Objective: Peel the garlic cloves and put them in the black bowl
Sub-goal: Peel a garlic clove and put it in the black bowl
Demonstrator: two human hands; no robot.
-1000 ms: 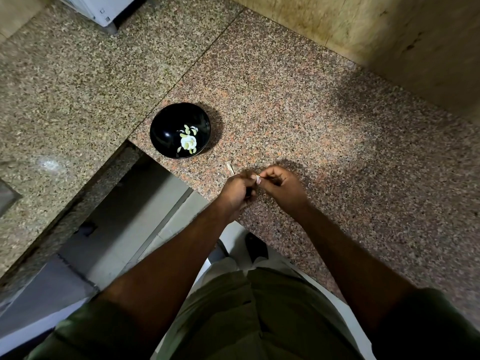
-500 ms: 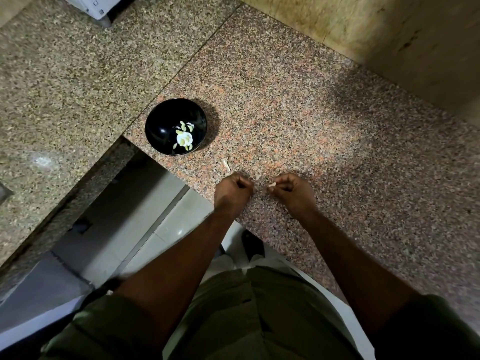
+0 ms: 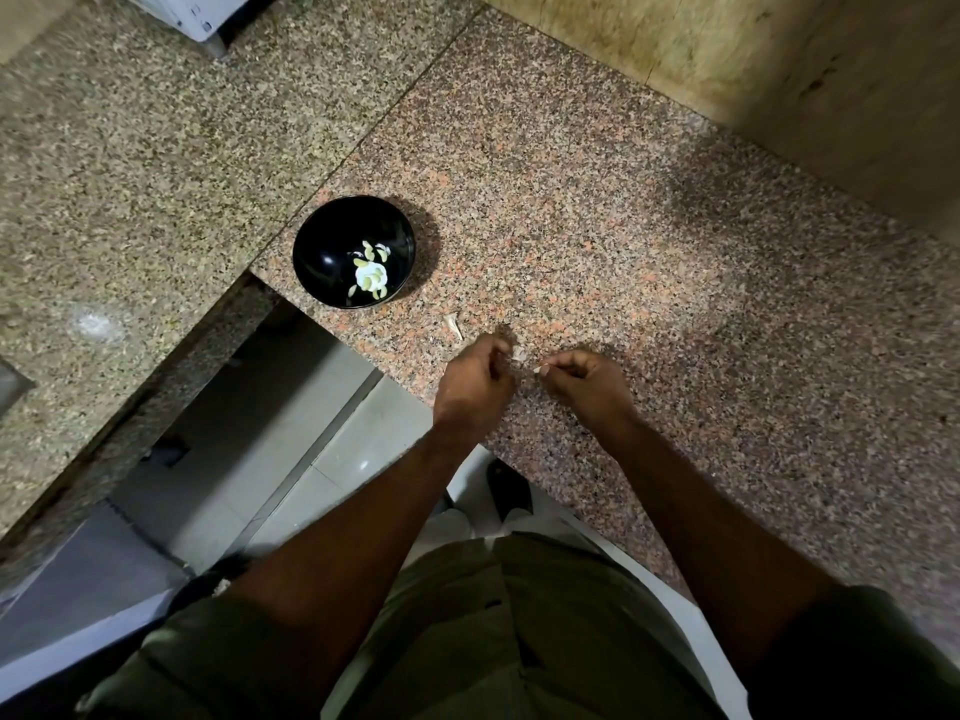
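Observation:
A black bowl point(image 3: 322, 252) stands near the inner corner of the granite counter, with several pale peeled garlic cloves point(image 3: 371, 275) in its bottom. My left hand point(image 3: 475, 379) is closed near the counter's front edge, a whitish scrap of garlic skin point(image 3: 518, 356) at its fingertips. My right hand point(image 3: 584, 384) is a little to the right, pinching a small pale garlic clove point(image 3: 540, 368) between thumb and forefinger. The two hands are slightly apart.
A loose piece of garlic skin point(image 3: 453, 324) lies on the granite counter point(image 3: 623, 226) between the bowl and my hands. A tan wall point(image 3: 779, 59) backs the counter. The counter's edge drops to a tiled floor point(image 3: 311, 459) at the left. A white appliance corner point(image 3: 202, 13) sits far back.
My hands were joined on the clove one second ago and have pulled apart. The right hand kept the clove, the left came away with skin.

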